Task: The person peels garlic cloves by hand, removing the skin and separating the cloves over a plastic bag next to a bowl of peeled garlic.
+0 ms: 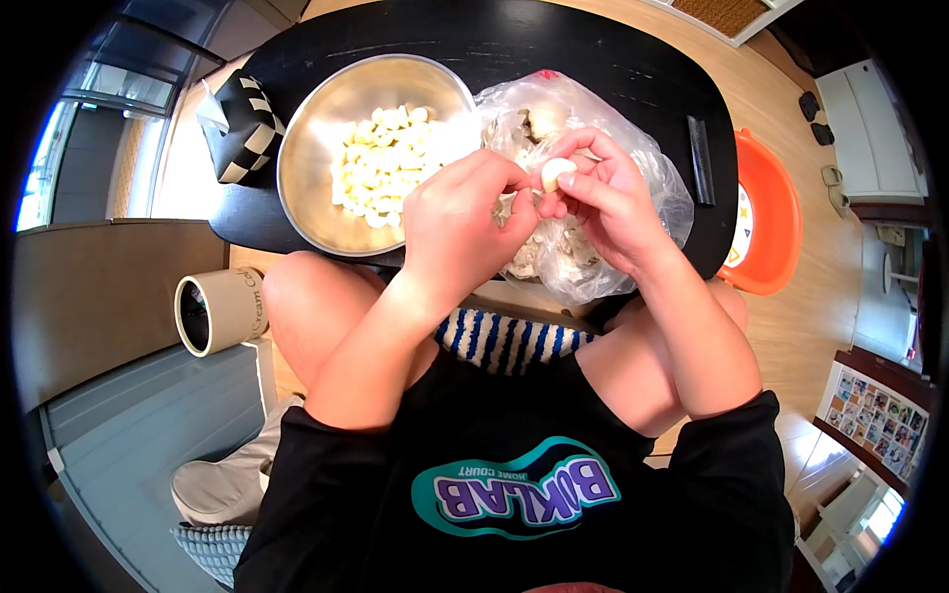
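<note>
Between the thumb and fingers of my right hand (611,193) is a pale garlic clove (558,175). My left hand (457,217) is beside it, its thumb and fingertips pinched together close to the clove; what they grip, if anything, is too small to make out. Both hands are over a clear plastic bag (660,183) holding papery garlic skins (539,252) and what looks like a whole garlic bulb (547,121). Left of the bag stands a wide metal bowl (308,138) with many peeled garlic cloves (386,163) in it, partly hidden by my left hand.
The bowl and bag rest on a black oval table (593,44). A checkered tissue box (242,128) is at its left edge, a dark narrow stick-like object (700,158) at its right. An orange tub (776,212) stands beyond the right edge; a cream bin (222,308) is at lower left.
</note>
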A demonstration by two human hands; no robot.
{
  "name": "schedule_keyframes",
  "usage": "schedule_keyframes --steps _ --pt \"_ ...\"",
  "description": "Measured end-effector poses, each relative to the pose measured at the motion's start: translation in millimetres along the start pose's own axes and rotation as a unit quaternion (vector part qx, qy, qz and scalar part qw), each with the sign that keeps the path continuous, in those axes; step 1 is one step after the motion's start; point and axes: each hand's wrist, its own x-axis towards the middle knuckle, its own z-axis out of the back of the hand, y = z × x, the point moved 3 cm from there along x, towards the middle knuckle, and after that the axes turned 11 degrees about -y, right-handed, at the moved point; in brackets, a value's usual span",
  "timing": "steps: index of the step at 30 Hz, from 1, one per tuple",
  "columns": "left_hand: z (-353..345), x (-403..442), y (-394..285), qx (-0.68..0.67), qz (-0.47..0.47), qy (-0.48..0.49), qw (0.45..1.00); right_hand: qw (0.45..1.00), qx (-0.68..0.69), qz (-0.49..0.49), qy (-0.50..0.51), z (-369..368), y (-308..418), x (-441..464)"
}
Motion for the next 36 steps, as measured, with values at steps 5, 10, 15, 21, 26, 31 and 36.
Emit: schedule_keyframes --steps 5,10,15,21,26,31,36 --pt "-0.1 -1.3 2.2 0.049 0.026 0.087 0.995 0.999 -0.012 0.010 -0.028 10.2 6.1 1.1" --pt "-3.7 -5.6 9.5 0.111 0.029 0.154 0.981 0.995 -0.085 0.039 -0.034 16.8 11.2 -0.2" --pt "-7.6 -7.7 15.1 0.084 0.043 0.171 0.981 0.987 -0.146 0.053 -0.028 12.5 17.8 -5.3" --pt "-7.0 -3.9 9.2 0.071 0.073 0.160 0.982 0.988 -0.150 0.047 0.005 11.5 22.7 -6.9" --pt "-6.0 0.4 1.7 -0.005 0.129 0.131 0.983 0.991 -0.119 0.049 0.032 9.3 14.8 -6.4" --pt "-5.3 -0.9 0.3 -0.059 0.106 0.077 0.990 0.986 -0.153 0.051 0.038 8.8 14.6 -6.6" --pt "-3.7 0.1 -2.5 -0.070 0.087 0.064 0.992 0.983 -0.171 0.056 0.030 7.6 11.2 -7.3"
